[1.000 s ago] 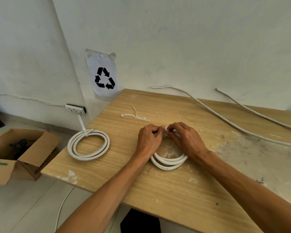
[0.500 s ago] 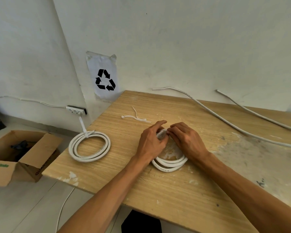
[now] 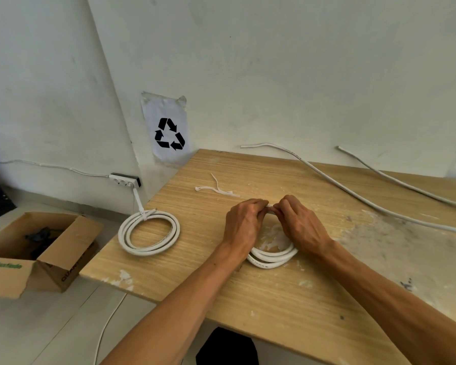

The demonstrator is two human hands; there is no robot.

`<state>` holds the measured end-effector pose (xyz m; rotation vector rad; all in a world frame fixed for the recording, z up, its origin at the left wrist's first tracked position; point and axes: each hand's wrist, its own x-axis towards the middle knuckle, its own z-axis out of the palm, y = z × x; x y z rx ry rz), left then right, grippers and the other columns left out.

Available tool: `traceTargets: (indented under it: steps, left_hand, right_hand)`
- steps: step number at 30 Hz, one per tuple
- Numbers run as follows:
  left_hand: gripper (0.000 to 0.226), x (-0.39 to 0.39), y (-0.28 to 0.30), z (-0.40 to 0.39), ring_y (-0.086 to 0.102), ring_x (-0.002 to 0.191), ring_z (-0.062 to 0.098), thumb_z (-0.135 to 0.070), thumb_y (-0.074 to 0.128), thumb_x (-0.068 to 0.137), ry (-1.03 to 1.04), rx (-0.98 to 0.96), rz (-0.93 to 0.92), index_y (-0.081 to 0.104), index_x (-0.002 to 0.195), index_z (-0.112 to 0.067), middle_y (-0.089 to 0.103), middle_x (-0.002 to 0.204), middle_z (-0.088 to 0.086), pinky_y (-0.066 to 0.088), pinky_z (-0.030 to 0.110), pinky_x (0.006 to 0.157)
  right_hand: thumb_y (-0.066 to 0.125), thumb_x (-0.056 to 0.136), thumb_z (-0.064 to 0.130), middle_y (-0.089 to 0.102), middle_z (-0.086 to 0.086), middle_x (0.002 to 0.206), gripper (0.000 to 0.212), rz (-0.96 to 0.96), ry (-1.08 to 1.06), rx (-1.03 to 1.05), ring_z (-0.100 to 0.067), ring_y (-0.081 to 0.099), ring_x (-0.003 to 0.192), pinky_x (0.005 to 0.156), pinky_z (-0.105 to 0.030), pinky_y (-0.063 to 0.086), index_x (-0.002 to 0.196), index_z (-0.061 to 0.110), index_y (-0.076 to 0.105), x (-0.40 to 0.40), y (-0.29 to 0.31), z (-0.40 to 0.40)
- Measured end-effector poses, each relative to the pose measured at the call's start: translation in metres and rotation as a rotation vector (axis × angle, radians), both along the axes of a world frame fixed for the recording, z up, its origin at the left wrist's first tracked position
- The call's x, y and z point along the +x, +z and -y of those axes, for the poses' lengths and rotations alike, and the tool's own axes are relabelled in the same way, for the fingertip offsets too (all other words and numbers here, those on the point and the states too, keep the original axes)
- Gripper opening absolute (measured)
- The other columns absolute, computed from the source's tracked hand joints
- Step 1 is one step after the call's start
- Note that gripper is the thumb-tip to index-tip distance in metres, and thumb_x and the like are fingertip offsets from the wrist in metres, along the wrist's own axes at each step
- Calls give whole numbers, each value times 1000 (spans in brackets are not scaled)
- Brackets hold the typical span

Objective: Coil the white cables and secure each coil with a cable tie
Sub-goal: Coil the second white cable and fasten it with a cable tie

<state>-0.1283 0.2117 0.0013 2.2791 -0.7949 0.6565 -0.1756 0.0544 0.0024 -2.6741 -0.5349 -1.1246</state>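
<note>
Head | left hand [image 3: 244, 225], right hand [image 3: 299, 225] | pinch apparently cable tie [image 3: 269, 206] over coil [image 3: 273, 255]

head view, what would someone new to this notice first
First the two hands meeting at mid-table: the left hand and right hand pinch something small and white at the far side of a white cable coil. Next, a second coil already tied lies near the table's left edge, with loose cable ties behind the hands. On the wall, a recycling sign stands out.
</note>
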Motion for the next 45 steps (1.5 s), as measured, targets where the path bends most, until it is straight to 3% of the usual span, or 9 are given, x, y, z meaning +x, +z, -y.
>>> traceTargets:
  steps: [3, 6, 9, 17, 26, 32, 38, 42, 45]
  left_hand:
    - [24, 3, 1, 1, 71, 87, 18, -35, 63, 97, 21, 46, -88, 72, 117, -28, 76, 100, -4, 57, 38, 70]
    - [26, 8, 0, 3, 71, 94, 19, -38, 63, 96, 17, 65, -166, 71, 119, -30, 76, 106, -4, 58, 39, 77]
    - [29, 9, -1, 2, 71, 96, 18, -38, 63, 96, -1, 61, -170, 68, 123, -31, 75, 109, -5, 58, 38, 80]
    - [14, 9, -4, -1, 70, 83, 13, -31, 67, 93, 7, -42, -239, 73, 106, -31, 76, 92, -9, 56, 33, 73]
    - [23, 10, 0, 1, 71, 86, 11, -42, 69, 91, 6, -48, -318, 74, 112, -36, 77, 101, -9, 57, 35, 76]
    - [26, 13, -4, 0, 71, 94, 8, -35, 70, 92, -41, -31, -286, 73, 117, -30, 75, 108, -10, 58, 33, 81]
    - [22, 12, -5, 1, 71, 82, 9, -31, 69, 93, -10, -53, -295, 75, 114, -26, 77, 96, -6, 59, 34, 74]
    - [15, 13, 0, 4, 65, 69, 6, -33, 64, 96, 11, 75, -226, 75, 105, -27, 74, 83, -8, 48, 24, 60]
    - [19, 14, 8, 8, 67, 71, 14, -35, 61, 98, 3, 203, -185, 73, 107, -24, 74, 83, -3, 53, 31, 64]
  right_hand:
    - [44, 102, 30, 51, -9, 95, 19, -35, -50, 40, -17, 47, 64, 44, -35, 49, 100, 11, 48, -2, 0, -3]
    - [50, 98, 30, 48, -13, 121, 18, -137, -160, 97, -28, 63, 76, 52, -37, 55, 106, 14, 49, -4, -1, -8]
    - [53, 100, 35, 50, -7, 131, 27, -245, -222, 171, -26, 68, 86, 64, -38, 57, 121, 18, 53, -4, -3, -9]
    - [54, 98, 39, 65, 2, 101, 26, -204, -66, 235, -20, 66, 80, 63, -40, 56, 105, 17, 65, 9, 1, -6]
    - [62, 97, 30, 69, 0, 104, 18, -168, -96, 303, -20, 69, 79, 65, -39, 58, 107, 17, 69, 13, -5, 0]
    - [74, 85, 46, 70, 8, 100, 35, -395, -99, 614, -3, 66, 90, 79, -21, 55, 107, 18, 70, 12, 1, 18]
    - [75, 85, 29, 70, 4, 116, 42, -544, -126, 543, -10, 65, 104, 85, -14, 46, 124, 18, 67, 7, -4, 19]
    - [68, 88, 14, 64, -4, 133, 52, -618, -156, 394, -20, 61, 120, 101, -27, 47, 138, 16, 56, 6, 1, 18]
    - [63, 93, 14, 64, -10, 133, 49, -612, -197, 298, -28, 61, 119, 101, -33, 46, 142, 14, 53, 5, 1, 12]
